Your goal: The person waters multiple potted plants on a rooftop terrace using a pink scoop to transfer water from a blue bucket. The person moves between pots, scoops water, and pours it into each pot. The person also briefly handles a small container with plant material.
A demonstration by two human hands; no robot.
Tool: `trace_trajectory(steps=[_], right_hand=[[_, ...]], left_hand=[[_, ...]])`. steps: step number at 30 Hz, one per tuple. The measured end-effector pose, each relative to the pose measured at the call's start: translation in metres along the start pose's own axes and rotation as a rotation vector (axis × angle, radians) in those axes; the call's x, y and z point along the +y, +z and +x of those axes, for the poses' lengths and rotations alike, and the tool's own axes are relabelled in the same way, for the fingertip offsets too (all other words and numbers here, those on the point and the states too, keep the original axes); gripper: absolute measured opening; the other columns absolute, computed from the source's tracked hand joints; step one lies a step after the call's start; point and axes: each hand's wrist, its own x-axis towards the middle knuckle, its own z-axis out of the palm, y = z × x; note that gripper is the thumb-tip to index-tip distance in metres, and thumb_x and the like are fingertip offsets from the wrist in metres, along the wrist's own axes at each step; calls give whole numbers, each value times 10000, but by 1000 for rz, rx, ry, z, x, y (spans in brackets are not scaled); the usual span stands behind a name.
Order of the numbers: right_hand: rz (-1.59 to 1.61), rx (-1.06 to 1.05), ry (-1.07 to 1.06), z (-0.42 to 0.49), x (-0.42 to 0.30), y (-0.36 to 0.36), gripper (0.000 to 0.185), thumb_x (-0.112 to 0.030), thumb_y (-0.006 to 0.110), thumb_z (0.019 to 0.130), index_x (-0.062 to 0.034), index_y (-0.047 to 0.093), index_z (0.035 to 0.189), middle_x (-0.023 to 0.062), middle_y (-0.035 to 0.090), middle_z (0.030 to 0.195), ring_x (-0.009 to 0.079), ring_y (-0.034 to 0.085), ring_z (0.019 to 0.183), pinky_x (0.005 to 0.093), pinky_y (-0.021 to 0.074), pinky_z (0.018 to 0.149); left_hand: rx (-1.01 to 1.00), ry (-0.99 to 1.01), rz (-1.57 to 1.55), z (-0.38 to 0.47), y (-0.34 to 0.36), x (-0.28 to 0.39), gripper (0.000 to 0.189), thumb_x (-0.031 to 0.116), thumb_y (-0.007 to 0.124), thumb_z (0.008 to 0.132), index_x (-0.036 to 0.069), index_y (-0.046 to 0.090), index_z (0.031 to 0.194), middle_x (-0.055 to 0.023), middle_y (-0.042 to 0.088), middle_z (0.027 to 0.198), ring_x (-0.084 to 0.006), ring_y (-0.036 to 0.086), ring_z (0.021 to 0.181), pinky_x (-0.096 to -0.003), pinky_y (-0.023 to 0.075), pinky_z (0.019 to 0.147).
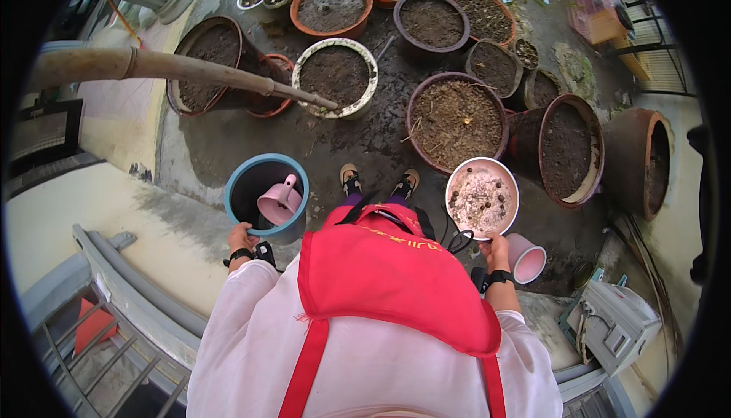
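Observation:
My left hand (241, 238) grips the near rim of a dark bucket with a blue rim (230, 189). Inside that bucket lies a pink plastic scoop with a handle (278, 204). My right hand (495, 249) holds the near edge of a round, white-rimmed basin (482, 198), its pale pink inside stained and dotted with several small dark lumps. Beside my right hand, a pink bucket (528, 262) lies tilted. Beyond the basin stands a large purple-rimmed pot of soil (457, 121). A white-rimmed pot of soil (337, 75) is farther off, with a bamboo pole (228, 78) reaching over it from the left.
Several more soil-filled pots (432, 23) stand across the wet concrete. Two big pots (197, 64) (568, 147) lean on their sides, left and right. A brown urn (634, 161) is at the far right, near a grey-white box (619, 321). Metal railings (114, 355) are at lower left.

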Motion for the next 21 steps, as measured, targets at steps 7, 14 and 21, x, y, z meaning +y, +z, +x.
trace_trajectory(steps=[7, 14, 21], right_hand=[[196, -5, -8, -19, 21, 14, 128, -68, 528, 727, 33, 540, 805, 119, 561, 600, 215, 559, 457, 274, 445, 374], [283, 9, -18, -38, 21, 26, 130, -75, 528, 713, 27, 540, 793, 120, 562, 609, 206, 558, 481, 275, 445, 411], [300, 21, -27, -48, 20, 32, 145, -72, 533, 703, 11, 544, 822, 122, 574, 649, 229, 574, 541, 284, 442, 447]], left_hand=[[-18, 22, 25, -2, 5, 21, 194, 128, 593, 645, 0, 526, 775, -159, 514, 633, -265, 507, 474, -371, 478, 458], [21, -3, 9, 1, -1, 34, 210, 103, 582, 651, -39, 518, 792, -185, 522, 657, -287, 534, 511, -398, 507, 481], [8, 25, -136, 8, -13, 23, 221, 90, 583, 648, -62, 518, 794, -205, 542, 664, -297, 541, 488, -388, 494, 443]])
